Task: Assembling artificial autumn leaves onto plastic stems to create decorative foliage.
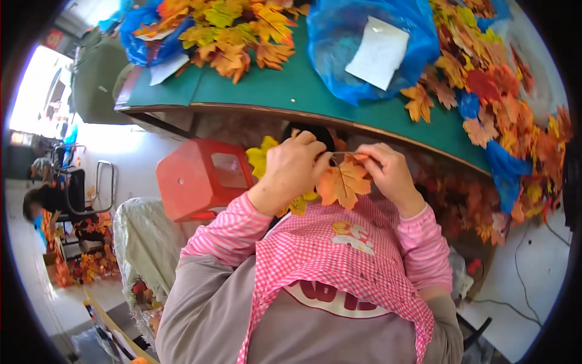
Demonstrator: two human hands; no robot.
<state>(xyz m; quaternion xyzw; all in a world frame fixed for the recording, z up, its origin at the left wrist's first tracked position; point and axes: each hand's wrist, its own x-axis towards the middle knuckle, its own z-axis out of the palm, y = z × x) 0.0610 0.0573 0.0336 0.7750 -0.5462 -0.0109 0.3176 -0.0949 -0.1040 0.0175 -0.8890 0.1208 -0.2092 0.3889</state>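
My left hand (pixel 294 164) is closed, back of the hand up, with its thumb and fingertips pressed on a thin stem. Yellow artificial maple leaves (pixel 261 156) show beside and below that hand. An orange artificial maple leaf (pixel 344 185) hangs between my hands, in front of the pink checked apron (pixel 339 267). My right hand (pixel 388 176) pinches a small orange leaf part next to this leaf, and the thin stem spans the gap between both hands. The exact joint of stem and leaf is too small to make out.
Ahead is a green table (pixel 254 91) with piles of autumn leaves (pixel 227 36) and a blue plastic bag (pixel 330 67) carrying a white paper (pixel 379 53). A red stool (pixel 191 179) stands left. More leaves lie under the table. Another person (pixel 45 203) is at far left.
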